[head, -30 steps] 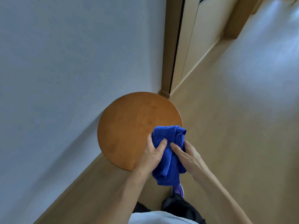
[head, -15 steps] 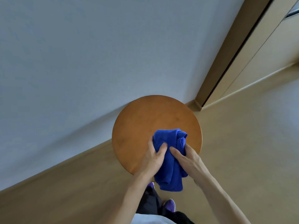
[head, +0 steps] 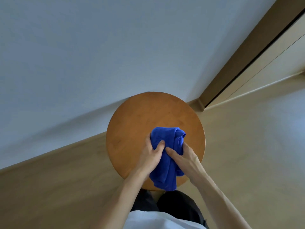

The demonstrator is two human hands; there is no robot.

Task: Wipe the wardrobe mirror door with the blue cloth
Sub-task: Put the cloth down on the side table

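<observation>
Stool (head: 140,116) by wall (head: 82,55), blue cloth (head: 166,139) over it.
Your left hand (head: 151,156), right hand (head: 184,158) grip it; soft, light; hold mid-bunch.

A vivid royal blue is shown by the cloth (head: 166,156). The round stool top (head: 140,123) is coloured plain orange-brown. The wall (head: 82,55) is painted pale grey-blue; the floor (head: 247,154) is finished light beige.

The left forearm (head: 125,195) and right forearm (head: 214,195) are bare and reach forward from the bottom of the view, converging. The left hand (head: 152,156) grips the blue cloth (head: 165,136), thumb pressed on top. The right hand (head: 185,158) clasps it from the other side, and the two thumb tips are close together.
</observation>
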